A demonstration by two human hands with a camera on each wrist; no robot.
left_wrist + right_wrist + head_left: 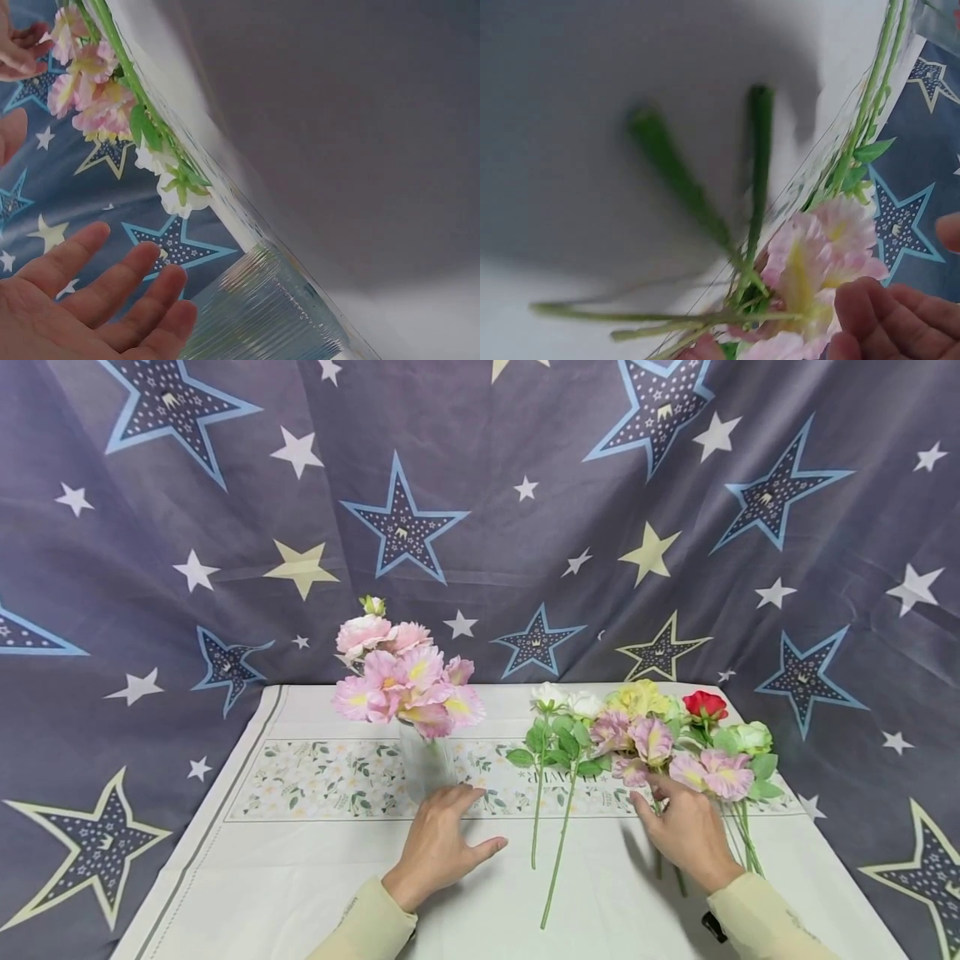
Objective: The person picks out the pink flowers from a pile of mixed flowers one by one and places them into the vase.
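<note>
A clear ribbed vase holds pale pink flowers in a tall bunch. Just in front of it is my left hand, fingers spread and thumb held apart; the left wrist view shows that hand's fingers beside the ribbed vase with nothing between them. My right hand reaches over the stems of mauve-pink flowers on the table. In the right wrist view its fingers overlap the pink petals, bent a little, with the thumb well apart.
Two white flowers with long green stems lie mid-table. Yellow flowers, a red rose, a pale green flower and another pink bloom lie at the right. A floral-printed band crosses the white tablecloth; a star-patterned curtain hangs behind.
</note>
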